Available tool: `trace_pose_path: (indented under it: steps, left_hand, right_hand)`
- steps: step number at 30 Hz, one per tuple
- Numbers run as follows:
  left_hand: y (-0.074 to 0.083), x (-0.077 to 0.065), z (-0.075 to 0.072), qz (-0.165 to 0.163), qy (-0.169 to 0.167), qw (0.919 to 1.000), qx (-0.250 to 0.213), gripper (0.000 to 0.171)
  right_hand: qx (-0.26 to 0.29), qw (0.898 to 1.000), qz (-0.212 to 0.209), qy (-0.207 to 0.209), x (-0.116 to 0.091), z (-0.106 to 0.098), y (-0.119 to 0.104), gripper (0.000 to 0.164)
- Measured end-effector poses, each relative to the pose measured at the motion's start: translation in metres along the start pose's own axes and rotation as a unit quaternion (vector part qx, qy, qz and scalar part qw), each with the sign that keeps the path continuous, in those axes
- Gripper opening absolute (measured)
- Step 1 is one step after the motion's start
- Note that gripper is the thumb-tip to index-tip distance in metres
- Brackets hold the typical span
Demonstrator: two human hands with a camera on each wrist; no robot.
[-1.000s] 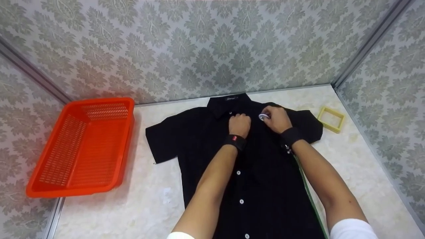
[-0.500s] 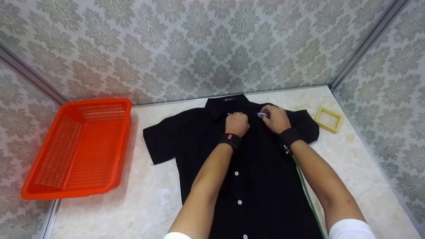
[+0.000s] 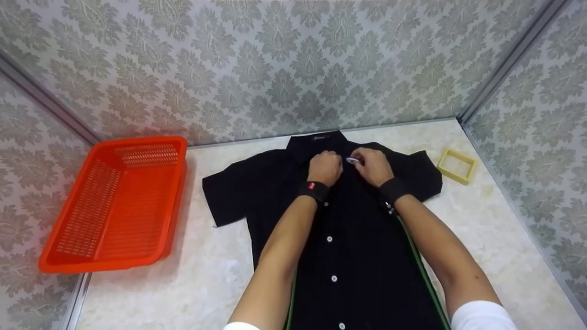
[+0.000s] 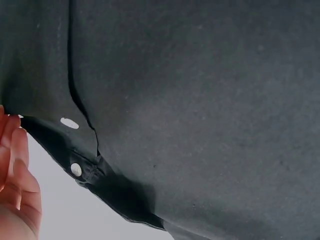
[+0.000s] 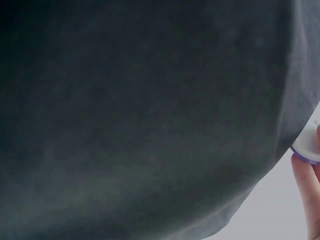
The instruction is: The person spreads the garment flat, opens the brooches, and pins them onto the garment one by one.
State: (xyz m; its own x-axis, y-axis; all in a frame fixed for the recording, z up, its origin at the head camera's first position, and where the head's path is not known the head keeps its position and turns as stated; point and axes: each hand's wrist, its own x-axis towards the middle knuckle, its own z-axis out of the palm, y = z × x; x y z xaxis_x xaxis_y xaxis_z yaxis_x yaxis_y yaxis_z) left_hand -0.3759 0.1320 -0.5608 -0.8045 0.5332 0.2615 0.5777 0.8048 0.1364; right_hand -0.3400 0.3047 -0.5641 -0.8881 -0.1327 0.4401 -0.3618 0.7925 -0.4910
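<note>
A black short-sleeved shirt point(image 3: 275, 188) with white buttons lies spread on the table, collar toward the wall. My left hand point(image 3: 325, 167), back up and fingers curled, grips its front placket just below the collar. In the left wrist view, the fingertips point(image 4: 16, 137) meet the dark cloth near two white buttons, and the placket gapes slightly. My right hand point(image 3: 374, 166) pinches a small round white thing with a purple rim point(image 3: 352, 160), over the chest beside the left hand. In the right wrist view this white and purple disc point(image 5: 309, 145) shows only partly.
An orange-red plastic basket point(image 3: 174, 201) stands at the left of the pale table point(image 3: 197, 284). At the right lies a yellow rectangular frame point(image 3: 467, 174), close to the sleeve. Patterned walls enclose the back and sides. Green cords run down from both wristbands.
The right hand has moved left with the round white thing, closer to the left hand. The left hand has shifted slightly left and up toward the collar. The shirt stays in place.
</note>
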Motion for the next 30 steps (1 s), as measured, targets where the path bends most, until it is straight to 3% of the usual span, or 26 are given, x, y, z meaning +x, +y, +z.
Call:
trace_pose_path:
  steps: [12,20,24,30]
  left_hand:
    - [0.000,-0.002,-0.001,-0.001,0.007,0.9999,0.015,0.021]
    - [0.001,-0.004,-0.001,0.003,0.020,0.9997,0.017,0.020]
    - [0.003,-0.005,0.000,-0.004,0.029,0.9996,0.000,0.021]
    - [0.004,-0.010,0.005,-0.035,0.052,0.9973,-0.038,0.019]
  right_hand:
    - [-0.012,0.999,-0.032,0.019,0.001,0.009,-0.010,0.013]
    - [-0.012,0.999,-0.024,0.034,0.000,0.018,-0.014,0.014]
    - [0.011,0.998,0.005,0.056,-0.001,0.024,-0.017,0.015]
    - [0.097,0.986,0.100,0.089,-0.001,0.032,-0.026,0.027]
